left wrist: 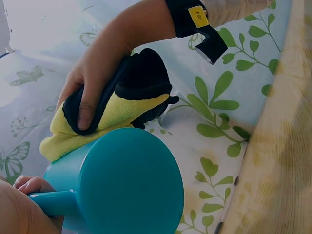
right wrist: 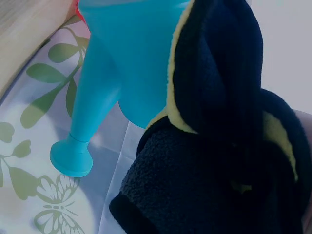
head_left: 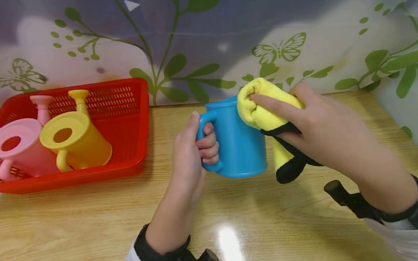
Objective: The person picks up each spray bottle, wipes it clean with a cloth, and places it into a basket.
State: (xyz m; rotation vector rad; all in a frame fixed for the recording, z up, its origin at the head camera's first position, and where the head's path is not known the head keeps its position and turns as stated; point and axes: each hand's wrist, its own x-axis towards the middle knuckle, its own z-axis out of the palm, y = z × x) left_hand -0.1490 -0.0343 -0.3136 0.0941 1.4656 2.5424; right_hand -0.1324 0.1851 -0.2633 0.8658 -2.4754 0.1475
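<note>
My left hand (head_left: 192, 150) grips the handle of a blue watering can (head_left: 239, 139), fingers curled through the loop. The can is held up above the table, its base facing the left wrist camera and its spout (right wrist: 92, 102) showing in the right wrist view. My right hand (head_left: 323, 128) holds a folded yellow and black cloth (head_left: 262, 101) against the can's upper right side. In the left wrist view the cloth (left wrist: 107, 112) touches the can's wall, with the right thumb on top of it. Dark folds of cloth (right wrist: 204, 165) hide the right fingers in the right wrist view.
A red basket (head_left: 143, 157) stands on the left of the wooden table (head_left: 88, 234). In it sit a pink watering can (head_left: 25, 150) and a yellow watering can (head_left: 85, 142), side by side. A leaf-patterned curtain (head_left: 188, 32) hangs behind the table.
</note>
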